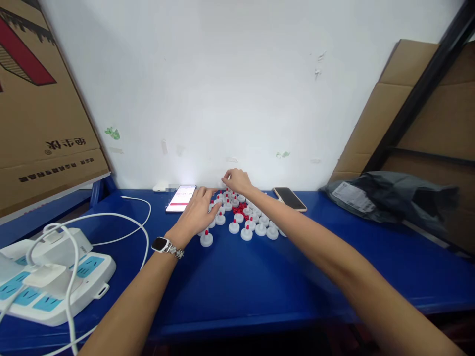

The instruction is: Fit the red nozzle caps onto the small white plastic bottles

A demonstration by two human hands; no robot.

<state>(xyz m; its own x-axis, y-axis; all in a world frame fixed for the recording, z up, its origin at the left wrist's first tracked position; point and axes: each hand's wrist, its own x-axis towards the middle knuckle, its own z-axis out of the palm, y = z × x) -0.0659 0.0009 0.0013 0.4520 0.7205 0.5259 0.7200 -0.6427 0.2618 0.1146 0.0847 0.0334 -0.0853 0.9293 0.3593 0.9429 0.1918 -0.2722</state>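
Several white round bottle caps, some with red tips, lie spread at the back of the blue table; one white cap (246,233) with a red tip sits near the front of the group. Among them is a small heap of red pieces (240,211). My left hand (199,210) reaches over the left side of the group, fingers stretched and thumb apart, with caps beside and under it. At the back, close to the wall, my right hand (238,180) is closed with its fingertips pinched. Whatever it may hold is too small to make out.
A lit phone (180,199) lies left of the caps, a dark phone (290,199) to the right. On the left sit a power strip (92,282) and looping white cables. A grey plastic parcel (386,200) and cardboard (393,109) are at right; a large carton (48,109) stands left.
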